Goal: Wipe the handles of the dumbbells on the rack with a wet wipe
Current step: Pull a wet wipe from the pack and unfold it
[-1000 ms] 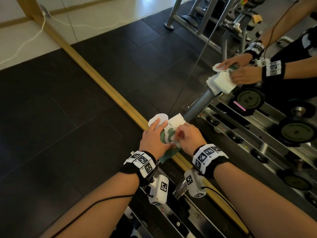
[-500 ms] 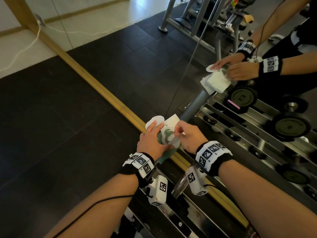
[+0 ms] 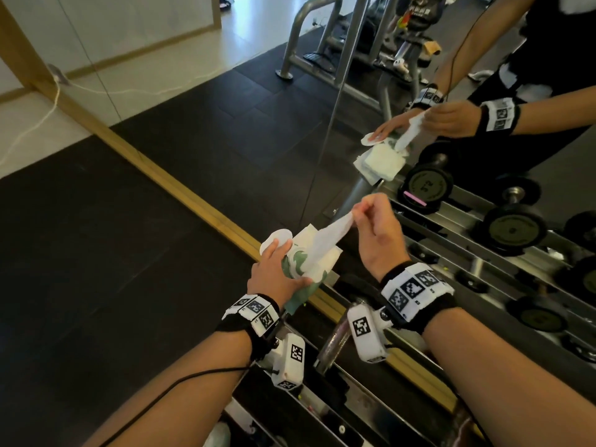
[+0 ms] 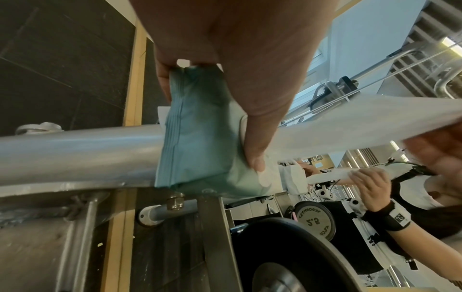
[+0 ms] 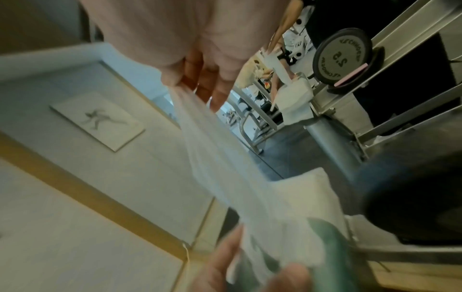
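Here, a wipe [image 3: 325,238] is pinched at its upper end between the thumb and fingertips of the right hand [image 3: 375,235], the fingers being curled, and is stretched taut down to the green pack [image 3: 298,269]. The pack is gripped by the left hand [image 3: 274,274], with the thumb pressed on its near side and the fingers laid over its raised white flap [image 3: 279,237]. In the left wrist view the pack [image 4: 200,142] is seen resting against a grey rack tube [image 4: 80,150]. The lower end of the wipe is seen within the pack's opening. A dumbbell [image 3: 338,337] lies on the rack [image 3: 361,411] just below the wrists, its chrome handle partly hidden. Other dumbbells are seen reflected in the mirror [image 3: 225,130] behind the rack.
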{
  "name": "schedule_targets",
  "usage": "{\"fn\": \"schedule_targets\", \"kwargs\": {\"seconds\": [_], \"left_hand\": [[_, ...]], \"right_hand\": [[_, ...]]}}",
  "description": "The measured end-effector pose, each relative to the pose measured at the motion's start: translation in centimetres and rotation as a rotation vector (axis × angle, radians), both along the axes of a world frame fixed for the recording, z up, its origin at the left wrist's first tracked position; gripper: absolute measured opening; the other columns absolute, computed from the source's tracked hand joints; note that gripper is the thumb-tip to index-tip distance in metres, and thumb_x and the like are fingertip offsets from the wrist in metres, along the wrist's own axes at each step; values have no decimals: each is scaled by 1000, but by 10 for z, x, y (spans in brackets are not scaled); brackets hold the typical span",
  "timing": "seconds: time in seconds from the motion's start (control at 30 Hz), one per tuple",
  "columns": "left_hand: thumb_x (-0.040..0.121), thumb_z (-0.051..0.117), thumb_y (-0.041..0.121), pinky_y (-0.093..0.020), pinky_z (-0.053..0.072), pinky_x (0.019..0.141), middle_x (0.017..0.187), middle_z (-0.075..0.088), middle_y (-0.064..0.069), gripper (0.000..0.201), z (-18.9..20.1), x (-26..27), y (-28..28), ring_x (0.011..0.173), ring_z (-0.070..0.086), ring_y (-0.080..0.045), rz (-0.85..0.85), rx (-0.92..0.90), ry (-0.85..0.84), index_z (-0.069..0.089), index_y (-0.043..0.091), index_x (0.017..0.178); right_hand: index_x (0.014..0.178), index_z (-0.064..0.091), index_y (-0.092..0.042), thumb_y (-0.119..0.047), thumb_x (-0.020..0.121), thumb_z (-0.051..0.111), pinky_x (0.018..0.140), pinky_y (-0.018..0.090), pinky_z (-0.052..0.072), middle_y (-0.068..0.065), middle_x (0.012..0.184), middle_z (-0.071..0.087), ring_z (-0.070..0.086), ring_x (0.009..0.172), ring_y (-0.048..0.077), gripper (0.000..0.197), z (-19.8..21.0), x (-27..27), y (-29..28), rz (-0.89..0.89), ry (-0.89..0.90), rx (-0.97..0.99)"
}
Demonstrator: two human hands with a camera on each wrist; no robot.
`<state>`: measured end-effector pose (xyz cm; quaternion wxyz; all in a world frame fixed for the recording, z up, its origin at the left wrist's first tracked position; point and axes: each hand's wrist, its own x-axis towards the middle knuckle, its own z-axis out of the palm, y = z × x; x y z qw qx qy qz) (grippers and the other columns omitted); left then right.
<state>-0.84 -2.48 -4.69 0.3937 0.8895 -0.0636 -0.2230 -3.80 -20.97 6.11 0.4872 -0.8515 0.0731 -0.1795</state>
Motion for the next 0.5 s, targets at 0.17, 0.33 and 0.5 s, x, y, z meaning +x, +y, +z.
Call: {"fn": "schedule_targets", "kwargs": {"seconds": [0.17, 0.33, 0.5], "left_hand": [[80, 73, 57, -54, 32, 115, 166, 12, 8, 94, 5, -4, -1, 145, 26, -33, -30, 76, 0, 22, 37, 155], [89, 58, 62, -56, 30, 115, 166, 8, 12, 78, 15, -9, -1, 146, 20, -32, -79, 171, -78, 23, 39, 155], [96, 52, 51, -60, 23, 117, 165, 15, 14, 57, 24, -6, 2, 148, 16, -32, -65, 144, -70, 34, 41, 150]], "right_hand": [[96, 42, -16, -5, 99, 44, 72, 10, 40, -8, 85, 44, 45, 72, -6, 11, 36, -1, -12, -96, -148, 35], [97, 39, -13, 1, 99, 41, 67, 14, 38, -6, 80, 41, 40, 65, -3, 14, 39, -11, -19, -83, -75, -8], [97, 40, -13, -3, 100, 42, 73, 30, 40, -3, 81, 44, 44, 71, 5, 10, 38, -26, -22, -142, -35, 30]]}}
